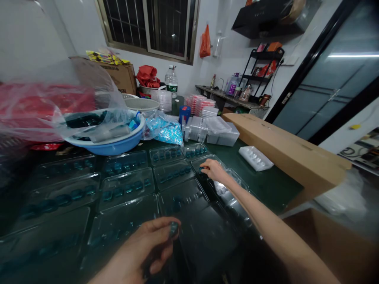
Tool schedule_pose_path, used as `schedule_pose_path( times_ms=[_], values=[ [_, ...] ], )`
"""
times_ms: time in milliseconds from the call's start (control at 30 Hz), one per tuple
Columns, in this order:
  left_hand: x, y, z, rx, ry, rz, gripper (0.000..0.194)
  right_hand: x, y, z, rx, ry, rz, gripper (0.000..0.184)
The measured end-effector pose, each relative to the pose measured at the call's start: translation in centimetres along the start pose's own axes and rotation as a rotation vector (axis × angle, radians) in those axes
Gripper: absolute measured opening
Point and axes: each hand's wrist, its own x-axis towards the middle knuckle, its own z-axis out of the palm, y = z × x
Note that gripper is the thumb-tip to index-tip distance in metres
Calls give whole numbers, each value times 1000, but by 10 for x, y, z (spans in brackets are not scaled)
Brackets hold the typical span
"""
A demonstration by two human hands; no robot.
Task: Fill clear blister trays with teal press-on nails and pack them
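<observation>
My left hand point(145, 246) is low in the middle of the view, its thumb and forefinger closed on a small, shiny teal piece point(173, 227). Further out, my right hand point(213, 170) reaches over a transparent plastic tray point(217, 158) and pinches a dark teal piece point(201, 169), mostly hidden by the fingers. Rows of similar trays cover the dark green table point(266, 189). Several hold a line of teal pieces, as in the tray point(126, 187) left of centre. Under my right forearm, another transparent tray point(232, 193) has whitish contents that I cannot make out.
A blue basin point(115, 146) with dark items and plastic film stands back left, beside a bag of bright blue pieces point(168, 132). Stacked transparent boxes point(197, 128) and a blue can point(184, 114) are behind the trays. A white moulded tray point(256, 158) lies near a long cardboard box point(284, 142).
</observation>
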Motion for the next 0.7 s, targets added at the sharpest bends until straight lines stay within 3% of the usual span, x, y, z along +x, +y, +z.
schedule_pose_path(
  times_ms=[200,367,533,633,700],
  values=[
    [4,5,-3,-39,27,18,28,7,-3,7,-128,-168,-17,17],
    [14,8,-3,-38,57,117,19,5,-13,3,-181,-196,-15,14],
    [17,8,-1,-80,42,155,23,-15,-43,-21,-173,-69,14,45],
    [16,8,3,-109,-9,184,20,-46,-79,-37,-11,2,-64,38],
    [15,7,7,-110,-36,204,16,-72,-103,-42,331,12,-185,31]
  ],
)
